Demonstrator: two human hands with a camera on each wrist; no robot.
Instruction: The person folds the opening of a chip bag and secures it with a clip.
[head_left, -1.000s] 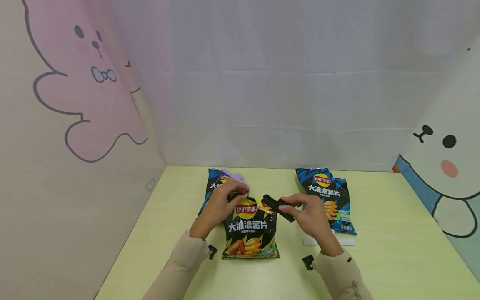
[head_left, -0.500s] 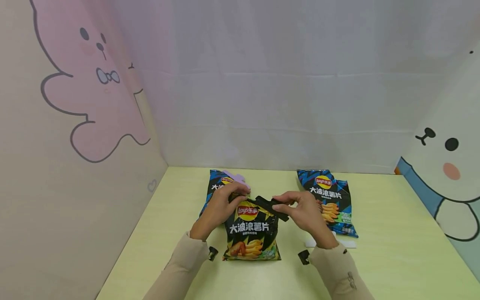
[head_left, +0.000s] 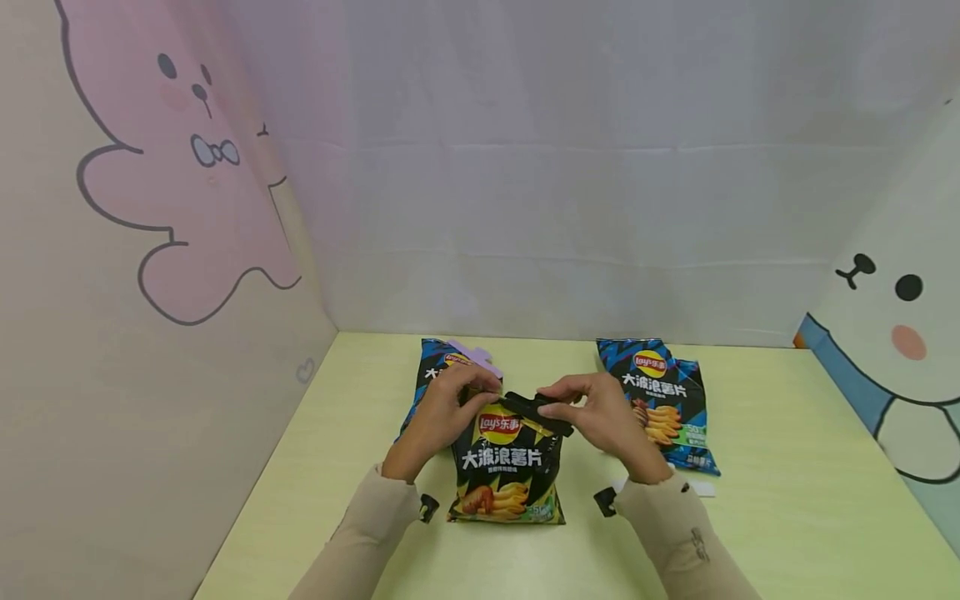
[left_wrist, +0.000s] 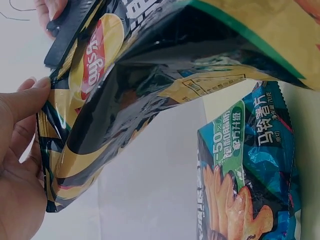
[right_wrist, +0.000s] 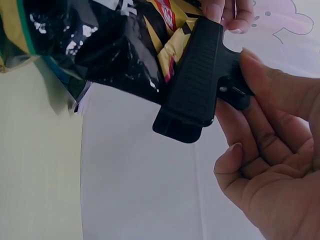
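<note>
Left hand (head_left: 441, 410) pinches the black chip bag (head_left: 504, 471), front-centre, at its eleven o'clock; a black clip (head_left: 527, 407) straddles its top edge at one o'clock, right hand (head_left: 602, 418) pinching the clip; blue bag (head_left: 654, 386) at two.

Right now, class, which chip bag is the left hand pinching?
The front bag, black with yellow trim: the left hand pinches its top edge. The left blue bag and right blue bag lie farther back.

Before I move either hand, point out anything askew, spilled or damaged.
The black clip slants at the top of the black chip bag, one end jutting past its side near the right hand, so it looks askew. No spill shows.
</note>
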